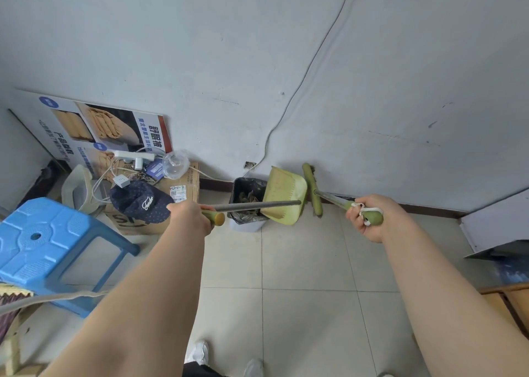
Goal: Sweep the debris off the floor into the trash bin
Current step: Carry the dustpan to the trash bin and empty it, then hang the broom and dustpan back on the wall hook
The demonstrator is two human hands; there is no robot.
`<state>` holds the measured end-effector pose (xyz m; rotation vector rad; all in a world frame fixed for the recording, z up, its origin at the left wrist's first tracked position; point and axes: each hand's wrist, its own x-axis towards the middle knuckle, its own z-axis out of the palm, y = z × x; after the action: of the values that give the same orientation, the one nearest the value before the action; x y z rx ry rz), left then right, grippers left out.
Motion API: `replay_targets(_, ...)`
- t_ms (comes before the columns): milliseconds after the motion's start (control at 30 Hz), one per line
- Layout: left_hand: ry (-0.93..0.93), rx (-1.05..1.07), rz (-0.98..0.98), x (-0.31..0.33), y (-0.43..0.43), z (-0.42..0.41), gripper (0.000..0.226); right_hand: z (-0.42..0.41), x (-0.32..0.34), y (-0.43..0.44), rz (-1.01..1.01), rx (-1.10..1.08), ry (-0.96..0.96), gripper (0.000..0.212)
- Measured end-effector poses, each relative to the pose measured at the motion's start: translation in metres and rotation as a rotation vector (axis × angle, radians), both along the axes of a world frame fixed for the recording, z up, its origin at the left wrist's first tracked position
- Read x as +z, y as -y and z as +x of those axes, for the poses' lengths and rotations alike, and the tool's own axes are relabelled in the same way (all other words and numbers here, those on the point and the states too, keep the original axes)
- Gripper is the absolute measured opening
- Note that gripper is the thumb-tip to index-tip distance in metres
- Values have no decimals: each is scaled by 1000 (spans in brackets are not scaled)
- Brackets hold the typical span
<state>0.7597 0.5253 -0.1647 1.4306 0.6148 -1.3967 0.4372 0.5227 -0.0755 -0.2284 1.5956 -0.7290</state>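
Note:
My left hand (pixel 191 215) grips the green end of a long metal handle whose yellow-green dustpan (pixel 284 194) is tilted up at the rim of the trash bin (pixel 246 202). The bin is white with a black liner, stands against the wall, and holds brownish debris. My right hand (pixel 369 217) grips the green end of the broom's handle, with a white cord looped over my fingers. The green broom head (pixel 312 187) rests on the floor by the skirting board, just right of the dustpan.
A blue plastic stool (pixel 48 245) stands at the left. Behind it a cardboard box (pixel 174 193) carries a dark cap (pixel 140 202), cables and a power strip. A cable runs down the wall. A grey cabinet (pixel 498 227) juts in at the right. My shoes show at the bottom.

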Motion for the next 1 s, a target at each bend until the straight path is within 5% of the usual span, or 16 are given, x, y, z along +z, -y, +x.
replay_targets(167,74,-152,-54,16,10,-4,31,-5,12,0,-37,-36,17,30)
replay_targets(467,554,-561,-293,84,46,-29,40,-16,37,0,-105,-130,130,34)
replay_targets(600,799,-861,-453,104,60,-42,50,-23,47,3,-141,-158,191,52)
replay_targets(700,981,-1094,-555,110,70,-54,61,-30,55,5,-164,-244,225,29)
replay_targets(1000,1296,-1528,-732,135,102,-113,66,-68,85,22,-256,-369,367,11)
